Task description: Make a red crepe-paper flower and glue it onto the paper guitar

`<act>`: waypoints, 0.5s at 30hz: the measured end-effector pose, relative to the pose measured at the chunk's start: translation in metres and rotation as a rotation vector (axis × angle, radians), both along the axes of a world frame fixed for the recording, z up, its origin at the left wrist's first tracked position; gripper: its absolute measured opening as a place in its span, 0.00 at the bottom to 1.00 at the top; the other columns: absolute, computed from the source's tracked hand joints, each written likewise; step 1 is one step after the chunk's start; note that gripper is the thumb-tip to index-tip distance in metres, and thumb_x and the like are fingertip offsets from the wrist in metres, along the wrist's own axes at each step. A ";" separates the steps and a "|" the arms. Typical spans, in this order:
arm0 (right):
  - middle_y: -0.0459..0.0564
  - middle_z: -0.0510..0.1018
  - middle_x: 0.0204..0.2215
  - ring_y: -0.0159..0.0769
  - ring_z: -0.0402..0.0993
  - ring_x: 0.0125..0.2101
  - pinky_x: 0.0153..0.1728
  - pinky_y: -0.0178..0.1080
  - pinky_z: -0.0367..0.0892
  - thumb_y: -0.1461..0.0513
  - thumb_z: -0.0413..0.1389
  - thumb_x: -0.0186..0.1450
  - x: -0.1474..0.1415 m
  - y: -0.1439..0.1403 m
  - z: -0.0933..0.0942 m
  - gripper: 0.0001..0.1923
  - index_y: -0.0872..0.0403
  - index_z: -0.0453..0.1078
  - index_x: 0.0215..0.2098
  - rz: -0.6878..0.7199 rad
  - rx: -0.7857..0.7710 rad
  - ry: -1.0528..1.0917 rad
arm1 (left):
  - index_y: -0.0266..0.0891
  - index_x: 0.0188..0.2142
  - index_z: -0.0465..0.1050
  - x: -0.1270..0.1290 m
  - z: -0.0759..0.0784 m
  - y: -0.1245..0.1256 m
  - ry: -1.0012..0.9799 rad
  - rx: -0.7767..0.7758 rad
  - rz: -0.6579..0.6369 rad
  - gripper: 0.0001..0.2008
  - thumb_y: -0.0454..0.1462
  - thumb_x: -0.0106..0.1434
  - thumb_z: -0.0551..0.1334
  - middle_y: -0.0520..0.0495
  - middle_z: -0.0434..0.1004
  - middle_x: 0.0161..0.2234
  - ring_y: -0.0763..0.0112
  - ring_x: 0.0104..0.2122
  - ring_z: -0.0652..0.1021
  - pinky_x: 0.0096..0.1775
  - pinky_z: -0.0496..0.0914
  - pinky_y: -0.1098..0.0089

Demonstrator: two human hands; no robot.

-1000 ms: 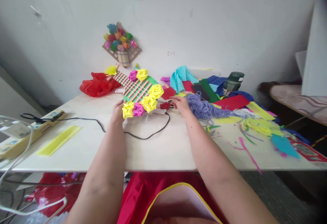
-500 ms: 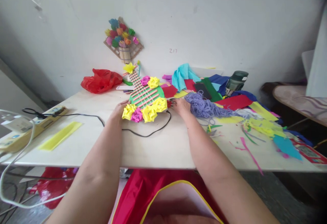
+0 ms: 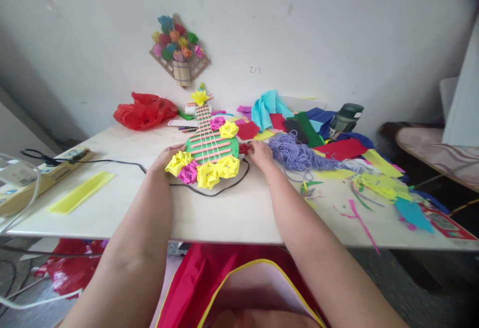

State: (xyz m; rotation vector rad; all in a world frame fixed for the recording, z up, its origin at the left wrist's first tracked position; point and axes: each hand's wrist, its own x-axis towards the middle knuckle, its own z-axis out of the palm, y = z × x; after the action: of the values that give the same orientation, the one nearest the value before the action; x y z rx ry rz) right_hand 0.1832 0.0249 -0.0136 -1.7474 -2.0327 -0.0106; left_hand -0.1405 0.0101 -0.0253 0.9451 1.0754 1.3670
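A toy-sized craft guitar (image 3: 211, 143) stands tilted back on the table, its green body crossed by pink sticks and pale strings. Yellow and magenta crepe-paper flowers (image 3: 207, 174) line its lower edge, and a yellow flower (image 3: 200, 97) tops the neck. My left hand (image 3: 164, 159) is closed at the guitar's left side, its fingertips partly hidden behind the flowers. At the right side, my right hand (image 3: 261, 153) has its fingers curled beside a small red object (image 3: 244, 148), whose kind I cannot make out. A black cord (image 3: 220, 194) loops in front of the guitar.
Purple yarn (image 3: 295, 151) lies in a heap right of my right hand, among coloured paper sheets, scraps and a dark bottle (image 3: 346, 120). A red plastic bag (image 3: 144, 111) is back left. A power strip (image 3: 71, 168) and a yellow paper strip (image 3: 82, 192) lie left.
The craft guitar has turned, so its neck points more nearly straight away from me and its lower end has swung left. My hands have stayed at its two sides.
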 end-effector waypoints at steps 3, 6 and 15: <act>0.55 0.79 0.48 0.45 0.75 0.49 0.48 0.42 0.66 0.57 0.49 0.69 -0.002 0.001 0.000 0.16 0.51 0.74 0.48 -0.059 -0.052 0.022 | 0.34 0.40 0.79 -0.001 0.002 -0.002 0.001 -0.006 -0.023 0.13 0.32 0.53 0.67 0.42 0.83 0.33 0.61 0.31 0.83 0.35 0.78 0.66; 0.58 0.80 0.47 0.46 0.76 0.49 0.48 0.44 0.66 0.53 0.49 0.69 -0.007 0.002 0.002 0.20 0.52 0.71 0.53 -0.136 -0.067 0.074 | 0.33 0.41 0.79 0.001 0.004 -0.006 -0.009 -0.010 -0.011 0.13 0.32 0.54 0.67 0.42 0.83 0.32 0.60 0.32 0.83 0.36 0.78 0.65; 0.63 0.80 0.47 0.50 0.76 0.50 0.47 0.45 0.68 0.50 0.51 0.66 -0.016 0.015 0.008 0.23 0.55 0.77 0.48 -0.231 -0.175 0.117 | 0.33 0.44 0.78 -0.001 0.003 -0.007 0.015 -0.006 -0.005 0.17 0.33 0.53 0.67 0.40 0.83 0.34 0.57 0.33 0.83 0.36 0.78 0.63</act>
State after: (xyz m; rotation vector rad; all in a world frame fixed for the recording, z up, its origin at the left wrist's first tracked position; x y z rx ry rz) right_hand 0.1673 0.0399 -0.0060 -2.0326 -1.7859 0.1977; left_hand -0.1417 0.0036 -0.0223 0.9548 1.0873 1.3536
